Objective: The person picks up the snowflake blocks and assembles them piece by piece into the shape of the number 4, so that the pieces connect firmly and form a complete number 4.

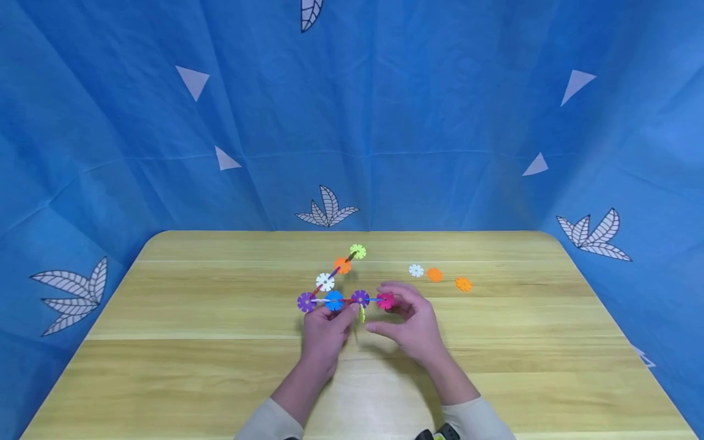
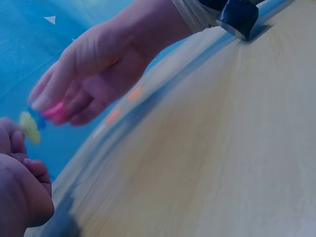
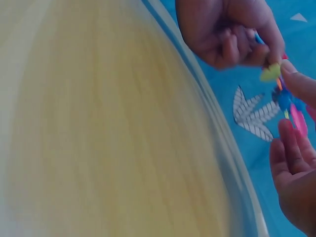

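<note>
A V-shaped chain of notched plastic discs, snowflake building pieces, is held above the table. One arm runs from a purple disc [image 1: 306,302] through a white disc [image 1: 325,282] and an orange disc [image 1: 342,265] to a green disc [image 1: 358,251]. The other passes a blue disc [image 1: 333,300] and a second purple disc [image 1: 360,299] to a pink disc [image 1: 385,300]. A yellow-green disc [image 1: 361,314] hangs below. My left hand [image 1: 326,333] pinches this arm from beneath. Around the pink disc, my right hand [image 1: 414,324] has thumb and fingers spread apart; whether they touch it I cannot tell.
On the wooden table [image 1: 192,366] lie a loose white disc [image 1: 416,270] and two loose orange discs [image 1: 435,275], right of the chain. A blue patterned cloth [image 1: 418,122] hangs behind the table and along its sides.
</note>
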A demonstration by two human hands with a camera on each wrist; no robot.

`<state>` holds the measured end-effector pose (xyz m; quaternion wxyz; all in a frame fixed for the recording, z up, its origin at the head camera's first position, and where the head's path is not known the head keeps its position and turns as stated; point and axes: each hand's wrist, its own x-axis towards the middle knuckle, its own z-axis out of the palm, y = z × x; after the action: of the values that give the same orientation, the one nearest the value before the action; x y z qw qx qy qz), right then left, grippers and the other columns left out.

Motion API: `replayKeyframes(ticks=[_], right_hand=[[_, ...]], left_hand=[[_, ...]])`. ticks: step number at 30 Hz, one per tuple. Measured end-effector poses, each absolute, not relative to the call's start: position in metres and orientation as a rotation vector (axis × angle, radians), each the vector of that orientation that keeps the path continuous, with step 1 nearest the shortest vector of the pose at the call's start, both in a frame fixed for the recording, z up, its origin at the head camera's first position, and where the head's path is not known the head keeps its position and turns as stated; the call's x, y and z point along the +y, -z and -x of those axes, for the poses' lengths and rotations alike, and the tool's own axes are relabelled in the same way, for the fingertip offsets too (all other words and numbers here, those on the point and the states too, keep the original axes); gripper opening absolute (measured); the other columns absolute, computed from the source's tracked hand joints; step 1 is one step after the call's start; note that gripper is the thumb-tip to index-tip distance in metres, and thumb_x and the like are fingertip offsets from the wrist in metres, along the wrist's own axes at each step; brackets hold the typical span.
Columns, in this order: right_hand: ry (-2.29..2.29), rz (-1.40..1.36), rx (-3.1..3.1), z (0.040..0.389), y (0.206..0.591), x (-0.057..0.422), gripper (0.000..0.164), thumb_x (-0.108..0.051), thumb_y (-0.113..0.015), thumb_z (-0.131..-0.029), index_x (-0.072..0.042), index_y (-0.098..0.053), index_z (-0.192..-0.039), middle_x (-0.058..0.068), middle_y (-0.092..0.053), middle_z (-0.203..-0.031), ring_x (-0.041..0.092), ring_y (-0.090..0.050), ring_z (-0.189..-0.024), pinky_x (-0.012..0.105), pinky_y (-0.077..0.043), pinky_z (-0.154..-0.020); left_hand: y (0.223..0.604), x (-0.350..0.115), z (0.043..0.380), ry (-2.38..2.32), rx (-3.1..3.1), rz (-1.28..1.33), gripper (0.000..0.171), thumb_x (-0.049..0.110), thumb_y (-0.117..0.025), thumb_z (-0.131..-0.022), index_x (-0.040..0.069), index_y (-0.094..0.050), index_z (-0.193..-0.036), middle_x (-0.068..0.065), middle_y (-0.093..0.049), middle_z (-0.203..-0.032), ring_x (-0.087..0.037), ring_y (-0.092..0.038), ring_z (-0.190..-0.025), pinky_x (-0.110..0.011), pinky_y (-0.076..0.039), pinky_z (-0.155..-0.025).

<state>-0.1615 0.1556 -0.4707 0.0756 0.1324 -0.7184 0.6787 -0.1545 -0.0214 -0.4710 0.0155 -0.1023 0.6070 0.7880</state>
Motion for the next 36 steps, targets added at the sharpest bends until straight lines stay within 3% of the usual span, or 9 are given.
replayKeyframes(ticks=[5,10,15,18,24,30,36], right_hand=[[-1.963,-0.264,-2.177,0.163,0.468,0.18,0.057,0.004,-0.09,-0.067,0.0,-0.066,-0.119,0.02,-0.061,-0.119,0.041,-0.063,-0.098,0.045,-0.054,-0.088],[-1.9,-0.069,-2.182,0.167,0.465,0.209,0.053,-0.001,-0.09,-0.072,-0.001,-0.067,-0.12,0.017,-0.061,-0.119,0.04,-0.062,-0.1,0.033,-0.055,-0.086],[-1.75,0.098,-2.241,0.173,0.465,0.233,0.053,-0.006,-0.089,-0.076,0.002,-0.065,-0.122,0.018,-0.062,-0.122,0.027,-0.065,-0.096,0.022,-0.054,-0.08],[-1.631,0.244,-2.317,0.177,0.465,0.244,0.052,-0.011,-0.088,-0.078,-0.002,-0.066,-0.124,0.015,-0.064,-0.121,0.02,-0.066,-0.094,0.019,-0.054,-0.076],[-1.425,0.457,-2.446,0.182,0.468,0.261,0.052,-0.019,-0.086,-0.081,-0.008,-0.066,-0.128,0.012,-0.066,-0.118,0.022,-0.066,-0.094,0.017,-0.052,-0.067],[-1.351,0.527,-2.504,0.186,0.471,0.269,0.054,-0.024,-0.083,-0.084,-0.007,-0.064,-0.131,0.014,-0.063,-0.12,0.027,-0.064,-0.098,0.02,-0.05,-0.07],[-1.32,0.575,-2.551,0.191,0.474,0.273,0.053,-0.025,-0.081,-0.086,-0.004,-0.063,-0.131,0.018,-0.062,-0.121,0.032,-0.062,-0.102,0.043,-0.051,-0.086]], left_hand=[[0.471,-0.023,0.157,-2.441,1.909,0.361,0.015,0.012,-0.082,-0.084,0.001,-0.073,-0.086,-0.007,-0.067,-0.077,-0.009,-0.045,-0.055,-0.018,-0.037,-0.047],[0.47,-0.024,0.159,-2.43,1.909,0.384,0.017,0.013,-0.082,-0.083,-0.001,-0.073,-0.087,-0.006,-0.068,-0.079,-0.009,-0.044,-0.055,-0.017,-0.037,-0.047],[0.468,-0.024,0.159,-2.429,1.907,0.391,0.02,0.015,-0.083,-0.082,-0.002,-0.074,-0.091,-0.006,-0.067,-0.078,-0.008,-0.043,-0.056,-0.017,-0.037,-0.048],[0.467,-0.025,0.159,-2.436,1.901,0.402,0.022,0.014,-0.083,-0.082,-0.003,-0.074,-0.092,-0.005,-0.066,-0.077,-0.009,-0.043,-0.056,-0.017,-0.036,-0.047],[0.465,-0.027,0.158,-2.455,1.861,0.432,0.02,0.013,-0.083,-0.082,-0.002,-0.073,-0.089,-0.006,-0.066,-0.077,-0.009,-0.043,-0.056,-0.018,-0.035,-0.047],[0.463,-0.027,0.158,-2.463,1.851,0.426,0.02,0.013,-0.083,-0.082,-0.002,-0.074,-0.091,-0.006,-0.067,-0.079,-0.009,-0.043,-0.056,-0.017,-0.035,-0.047],[0.464,-0.027,0.158,-2.483,1.837,0.407,0.018,0.01,-0.082,-0.084,-0.003,-0.073,-0.093,-0.005,-0.065,-0.075,-0.009,-0.042,-0.055,-0.017,-0.034,-0.046]])
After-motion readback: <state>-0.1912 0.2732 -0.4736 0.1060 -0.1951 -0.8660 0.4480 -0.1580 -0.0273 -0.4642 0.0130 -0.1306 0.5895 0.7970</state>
